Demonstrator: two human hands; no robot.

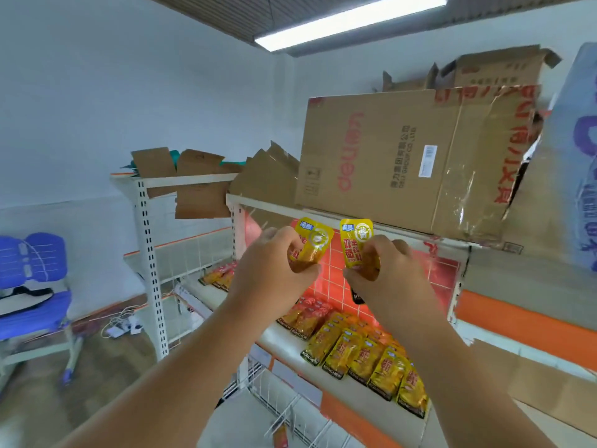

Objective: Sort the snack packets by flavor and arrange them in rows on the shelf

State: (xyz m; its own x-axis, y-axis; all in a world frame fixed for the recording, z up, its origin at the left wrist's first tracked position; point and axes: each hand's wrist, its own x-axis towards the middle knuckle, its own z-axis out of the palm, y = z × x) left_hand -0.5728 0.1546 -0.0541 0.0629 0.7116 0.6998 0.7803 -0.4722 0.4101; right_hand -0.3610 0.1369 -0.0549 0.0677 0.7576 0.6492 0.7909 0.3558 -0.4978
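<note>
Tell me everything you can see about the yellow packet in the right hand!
The packet is a small, shiny yellow pouch that looks like foil. It has big red characters, a little blue label at its top left corner and a pale round emblem at its top right. It is about upright, held in the air in front of a red grid panel. The right hand pinches its lower part and hides that part from view.

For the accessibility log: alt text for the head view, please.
The left hand grips one yellow packet, the right hand a second packet, raised side by side. Below, rows of packets lie on the shelf; a cardboard box sits above.
</note>
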